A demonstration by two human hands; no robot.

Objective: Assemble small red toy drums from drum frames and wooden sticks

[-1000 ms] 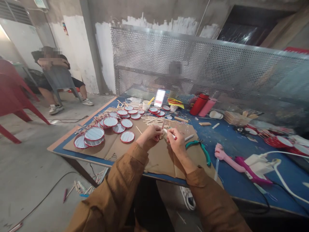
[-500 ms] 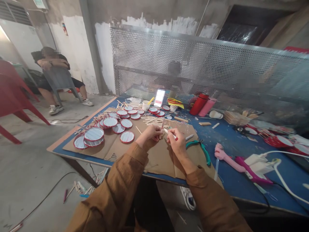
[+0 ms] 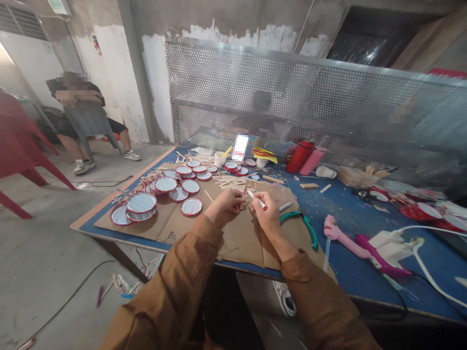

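My left hand [image 3: 229, 201] pinches a small upright wooden stick [image 3: 245, 187] above the brown cardboard [image 3: 237, 243]. Close on its right, my right hand [image 3: 267, 211] is closed around a white marker with a red end [image 3: 261, 204], its tip pointing at the stick. Several round discs with red rims, among them one large disc [image 3: 141, 202] and a single one [image 3: 191, 207], lie left of my hands. Loose wooden sticks [image 3: 231, 182] are spread just beyond my fingers. Green-handled pliers [image 3: 310, 231] rest to the right of my right hand.
A pink glue gun [image 3: 345, 237] and a magenta power strip [image 3: 383, 257] with cables lie at the right. Red [image 3: 300, 156] and pink bottles [image 3: 314, 161] stand at the back before a perforated metal screen [image 3: 219, 87]. A person [image 3: 87, 112] sits at the far left.
The marker in my right hand has tilted a little, and its red end sits slightly lower. My left hand stays in place with the stick.
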